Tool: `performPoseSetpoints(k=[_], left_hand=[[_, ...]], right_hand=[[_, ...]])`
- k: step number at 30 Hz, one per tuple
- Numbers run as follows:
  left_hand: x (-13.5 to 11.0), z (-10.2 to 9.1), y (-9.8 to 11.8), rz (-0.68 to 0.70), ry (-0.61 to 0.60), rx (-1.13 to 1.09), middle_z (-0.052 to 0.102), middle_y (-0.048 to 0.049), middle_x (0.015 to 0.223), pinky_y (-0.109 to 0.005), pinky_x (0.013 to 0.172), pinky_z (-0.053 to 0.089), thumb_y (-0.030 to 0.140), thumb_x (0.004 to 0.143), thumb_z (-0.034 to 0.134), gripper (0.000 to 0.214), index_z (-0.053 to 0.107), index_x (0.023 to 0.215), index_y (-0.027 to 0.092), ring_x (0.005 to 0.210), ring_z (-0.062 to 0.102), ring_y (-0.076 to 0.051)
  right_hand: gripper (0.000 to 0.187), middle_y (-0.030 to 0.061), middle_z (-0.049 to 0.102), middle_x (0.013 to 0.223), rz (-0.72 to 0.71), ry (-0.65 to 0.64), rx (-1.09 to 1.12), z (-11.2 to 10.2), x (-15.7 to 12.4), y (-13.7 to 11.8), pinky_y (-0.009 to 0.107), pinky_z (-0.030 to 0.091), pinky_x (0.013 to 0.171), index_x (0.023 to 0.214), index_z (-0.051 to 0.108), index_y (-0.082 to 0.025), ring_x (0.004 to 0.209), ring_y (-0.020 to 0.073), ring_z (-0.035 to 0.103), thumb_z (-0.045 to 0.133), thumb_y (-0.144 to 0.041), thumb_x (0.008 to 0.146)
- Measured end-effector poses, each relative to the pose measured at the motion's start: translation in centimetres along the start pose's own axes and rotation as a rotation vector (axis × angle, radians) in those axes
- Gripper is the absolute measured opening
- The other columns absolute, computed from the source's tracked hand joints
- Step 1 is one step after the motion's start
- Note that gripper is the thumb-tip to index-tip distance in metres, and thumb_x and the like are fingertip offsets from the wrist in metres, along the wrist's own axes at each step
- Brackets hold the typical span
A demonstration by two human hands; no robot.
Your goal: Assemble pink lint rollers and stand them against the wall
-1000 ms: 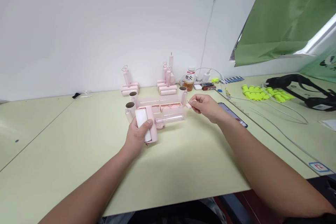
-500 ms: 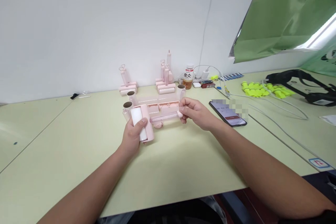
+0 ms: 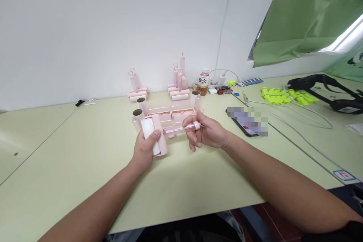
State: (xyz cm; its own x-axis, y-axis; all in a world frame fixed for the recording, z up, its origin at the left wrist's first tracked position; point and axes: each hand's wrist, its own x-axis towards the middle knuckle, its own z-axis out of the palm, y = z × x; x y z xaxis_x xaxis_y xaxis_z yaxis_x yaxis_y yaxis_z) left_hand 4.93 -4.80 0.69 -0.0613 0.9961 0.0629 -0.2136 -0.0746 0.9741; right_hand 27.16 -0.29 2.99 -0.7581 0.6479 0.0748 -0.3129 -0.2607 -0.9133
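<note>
My left hand (image 3: 145, 148) is closed round a pink lint roller head (image 3: 154, 135) with a white roll in it, thumb across the white paper. My right hand (image 3: 206, 134) grips the clear pink handle (image 3: 180, 129) that sticks out sideways from the roller head toward the right. Both are held just above the pale green table (image 3: 85, 166). Directly behind the hands lies a clear pink tray (image 3: 172, 112) of parts, with cardboard-cored rolls (image 3: 138, 115) standing at its left and right ends.
More pink lint rollers (image 3: 135, 90) stand near the wall, beside an amber drink bottle (image 3: 202, 82). A phone (image 3: 246, 122) lies right of my right hand. Farther right are white cables (image 3: 295, 119), yellow-green objects (image 3: 283, 96) and a black headset (image 3: 326, 90).
My right hand came down from beside the tray, where it pinched a small pink piece, and closed on the clear handle. The roller in my left hand stayed nearly in place.
</note>
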Motion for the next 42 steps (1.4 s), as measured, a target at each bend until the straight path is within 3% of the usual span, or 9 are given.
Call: performPoseSetpoints(k=[9, 14, 17, 22, 29, 32, 36, 39, 42], left_hand=[[-0.3, 0.1, 0.1, 0.029, 0.035, 0.025, 0.053, 0.0031, 0.069, -0.019, 0.044, 0.035, 0.046, 0.073, 0.072, 0.042, 0.057, 0.099, 0.017, 0.052, 0.044, -0.008], [0.2, 0.1, 0.1, -0.014, -0.002, 0.009, 0.056, 0.0025, 0.070, -0.021, 0.043, 0.038, 0.048, 0.074, 0.071, 0.044, 0.056, 0.102, 0.019, 0.051, 0.047, -0.010], [-0.3, 0.3, 0.0, -0.002, -0.188, 0.052, 0.064, -0.0036, 0.085, -0.025, 0.050, 0.045, 0.052, 0.080, 0.065, 0.046, 0.054, 0.110, 0.019, 0.062, 0.057, -0.015], [-2.0, 1.5, 1.1, 0.268, -0.566, 0.528, 0.060, -0.0126, 0.120, -0.042, 0.089, 0.048, 0.048, 0.087, 0.057, 0.047, 0.051, 0.126, 0.021, 0.105, 0.057, -0.028], [0.7, 4.0, 1.1, 0.513, -0.503, 1.311, 0.050, -0.0157, 0.136, -0.056, 0.104, 0.034, 0.036, 0.086, 0.056, 0.041, 0.055, 0.124, 0.020, 0.128, 0.040, -0.035], [3.5, 5.6, 0.2, 0.616, -0.445, 1.539, 0.048, -0.0196, 0.139, -0.058, 0.110, 0.022, 0.027, 0.084, 0.055, 0.046, 0.052, 0.128, 0.015, 0.131, 0.038, -0.036], [5.7, 8.0, -1.1, 0.596, -0.421, 1.718, 0.056, -0.0205, 0.129, -0.060, 0.112, 0.014, 0.022, 0.084, 0.053, 0.053, 0.047, 0.135, 0.013, 0.128, 0.042, -0.037], [4.6, 9.8, -1.4, 0.662, -0.506, 1.720, 0.061, -0.0190, 0.116, -0.058, 0.110, 0.017, 0.008, 0.082, 0.047, 0.049, 0.050, 0.131, 0.013, 0.118, 0.050, -0.034], [1.8, 10.8, -1.0, 0.660, -0.650, 1.659, 0.060, -0.0168, 0.106, -0.050, 0.095, 0.037, 0.007, 0.076, 0.052, 0.045, 0.054, 0.120, 0.013, 0.101, 0.056, -0.031]], right_hand=[[0.051, -0.0102, 0.036, 0.047, -0.077, 0.082, 0.035, 1.0, 0.5, 0.6, 0.032, 0.052, 0.050, 0.084, 0.058, -0.021, 0.036, 0.0073, 0.031, 0.041, -0.069, 0.089], [0.045, -0.0082, 0.048, 0.050, -0.187, 0.118, 0.034, 1.3, 0.6, 1.2, 0.033, 0.053, 0.056, 0.098, 0.060, -0.022, 0.043, 0.0108, 0.045, 0.052, -0.065, 0.086], [0.045, -0.0052, 0.058, 0.057, -0.202, 0.108, -0.059, 1.6, 0.5, 1.5, 0.031, 0.052, 0.056, 0.103, 0.061, -0.021, 0.049, 0.0122, 0.053, 0.065, -0.060, 0.080], [0.037, -0.0072, 0.044, 0.038, -0.312, 0.367, -0.175, 0.7, -0.3, -0.6, 0.020, 0.030, 0.035, 0.074, 0.064, -0.017, 0.034, 0.0080, 0.038, 0.073, -0.053, 0.072], [0.033, -0.0083, 0.034, 0.038, -0.624, 0.791, -0.139, -2.8, -0.7, -4.3, 0.021, 0.022, 0.033, 0.069, 0.061, -0.021, 0.033, 0.0067, 0.027, 0.067, -0.053, 0.073], [0.031, -0.0073, 0.037, 0.038, -0.706, 0.877, -0.162, -3.8, -0.3, -4.0, 0.022, 0.025, 0.032, 0.066, 0.061, -0.020, 0.032, 0.0072, 0.030, 0.067, -0.050, 0.075], [0.033, -0.0078, 0.035, 0.038, -0.740, 0.901, -0.212, -4.6, -0.2, -3.6, 0.023, 0.027, 0.032, 0.067, 0.059, -0.021, 0.031, 0.0084, 0.031, 0.064, -0.052, 0.078], [0.032, -0.0079, 0.036, 0.038, -0.765, 0.917, -0.216, -4.8, -0.3, -3.8, 0.024, 0.028, 0.033, 0.068, 0.058, -0.022, 0.032, 0.0088, 0.032, 0.063, -0.052, 0.078], [0.032, -0.0078, 0.036, 0.039, -0.785, 0.919, -0.194, -4.7, -0.4, -4.1, 0.024, 0.028, 0.033, 0.069, 0.059, -0.021, 0.032, 0.0087, 0.032, 0.063, -0.052, 0.077]])
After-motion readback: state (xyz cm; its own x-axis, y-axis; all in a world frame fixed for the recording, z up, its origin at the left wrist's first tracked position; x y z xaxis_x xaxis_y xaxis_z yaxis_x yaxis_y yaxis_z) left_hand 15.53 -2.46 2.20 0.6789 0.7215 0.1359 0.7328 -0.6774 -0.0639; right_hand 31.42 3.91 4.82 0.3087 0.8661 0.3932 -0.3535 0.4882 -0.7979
